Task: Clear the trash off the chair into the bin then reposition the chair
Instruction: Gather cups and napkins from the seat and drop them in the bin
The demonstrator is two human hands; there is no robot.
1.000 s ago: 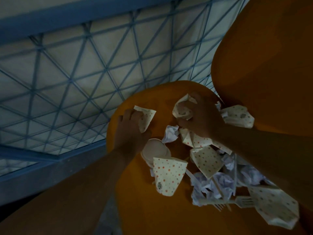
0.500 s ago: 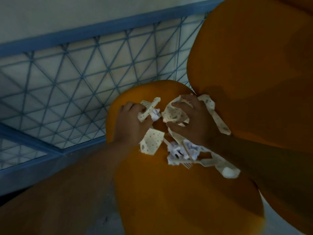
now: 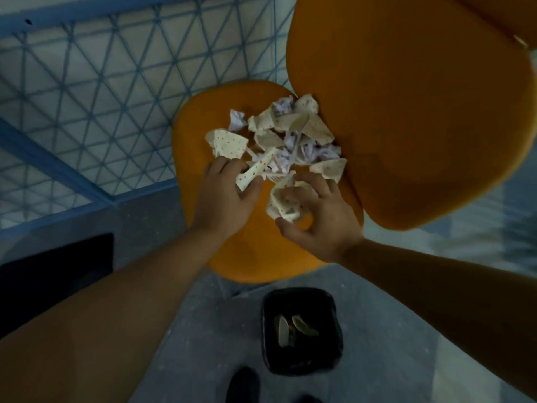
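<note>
An orange chair (image 3: 255,251) fills the middle, its seat toward me and its backrest (image 3: 406,112) at the upper right. A heap of trash (image 3: 290,138), crushed dotted paper cups, crumpled paper and plastic forks, lies at the back of the seat. My left hand (image 3: 226,199) pinches a flattened dotted cup (image 3: 251,175) at the near edge of the heap. My right hand (image 3: 316,216) curls its fingers round a crushed paper cup (image 3: 283,202). A black bin (image 3: 302,330) stands on the floor in front of the seat with a few pieces inside.
A blue metal lattice railing (image 3: 101,91) runs along the left and behind the chair. A dark block (image 3: 55,274) sits low at the left. The floor (image 3: 203,330) is grey, and my dark shoe (image 3: 242,385) shows beside the bin.
The view has pulled back, so the bin and floor now show. Both hands have drawn toward the seat's near edge, each holding a crushed cup, with the heap left behind them.
</note>
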